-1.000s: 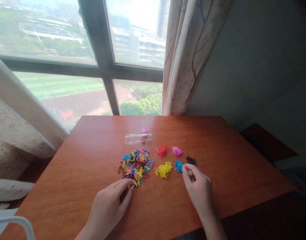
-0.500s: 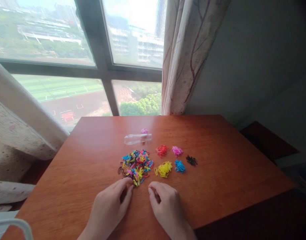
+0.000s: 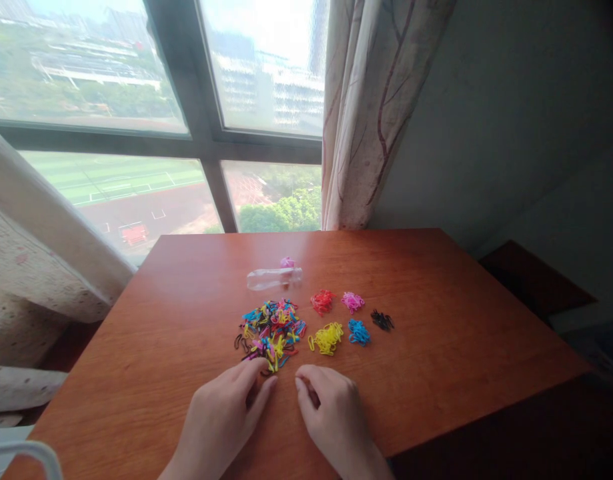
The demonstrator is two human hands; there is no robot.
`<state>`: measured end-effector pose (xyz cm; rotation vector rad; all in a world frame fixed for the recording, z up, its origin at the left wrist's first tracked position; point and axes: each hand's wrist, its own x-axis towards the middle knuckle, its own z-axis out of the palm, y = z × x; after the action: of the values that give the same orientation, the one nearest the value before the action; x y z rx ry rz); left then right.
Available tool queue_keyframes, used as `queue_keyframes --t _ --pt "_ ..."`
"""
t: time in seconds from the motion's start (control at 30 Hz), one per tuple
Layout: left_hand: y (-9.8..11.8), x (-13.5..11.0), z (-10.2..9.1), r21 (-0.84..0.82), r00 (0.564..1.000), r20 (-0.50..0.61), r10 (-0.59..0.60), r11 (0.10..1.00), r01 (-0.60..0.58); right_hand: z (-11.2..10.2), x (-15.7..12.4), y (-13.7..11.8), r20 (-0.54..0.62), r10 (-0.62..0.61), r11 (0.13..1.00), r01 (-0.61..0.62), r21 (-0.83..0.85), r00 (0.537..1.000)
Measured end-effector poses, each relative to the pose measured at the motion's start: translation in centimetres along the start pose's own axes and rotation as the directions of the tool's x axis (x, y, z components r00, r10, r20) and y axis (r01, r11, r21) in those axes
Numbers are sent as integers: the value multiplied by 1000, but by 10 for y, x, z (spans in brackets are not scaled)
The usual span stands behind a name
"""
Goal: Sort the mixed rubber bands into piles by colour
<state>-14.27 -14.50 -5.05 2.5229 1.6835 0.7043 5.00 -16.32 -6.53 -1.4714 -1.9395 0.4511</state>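
head view, looking down at a reddish-brown wooden table [image 3: 436, 360] with a bunch of tiny colourful bands on it. left hand [image 3: 219, 413] is down at the near edge of the big mixed pile [image 3: 270, 327], thumb and forefinger parted, with a dark band in the gap between them. can't really tell if either one touches it, but they're not pinched together. right hand [image 3: 331, 407] is just across from it, a bit right of the pile, fingers curled and the thumb up close to the forefinger. no clue if something tiny is in there, the tips hide it. the mixed heap has blue, yellow, black, pink and red all tangled up, sitting left of the sorted stuff. to its right are five little single-colour piles: red pile [image 3: 321, 301] and pink pile [image 3: 353, 302] farther back, yellow pile [image 3: 327, 339] and blue pile [image 3: 359, 332] nearer, and black pile [image 3: 382, 320] off at the right end. they all sit apart from each other. behind the mixed heap there's a clear plastic thing [image 3: 266, 279] lying sideways, with a small pink object [image 3: 287, 262] right behind its right end, too blurry to say what it is. past the table is a big window [image 3: 206, 147] with a patterned curtain [image 3: 371, 120] on the right side.
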Motion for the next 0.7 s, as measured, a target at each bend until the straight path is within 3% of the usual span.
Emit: queue_keyframes --t 0.23,0.37,0.57,0.7 --pt "7 9 2 43 999 1 51 998 -51 0 -1 0 1 -3 1000 3 -2 1000" --pt "9 18 1 96 1000 6 22 995 -23 0 -1 0 1 -13 1000 13 -19 1000" --pt "8 28 1 167 982 188 1 985 -33 -1 0 -1 10 3 1000 -3 -8 1000" --pt "7 29 -3 107 985 168 -26 994 8 -2 1 -2 29 11 1000 -11 -7 1000"
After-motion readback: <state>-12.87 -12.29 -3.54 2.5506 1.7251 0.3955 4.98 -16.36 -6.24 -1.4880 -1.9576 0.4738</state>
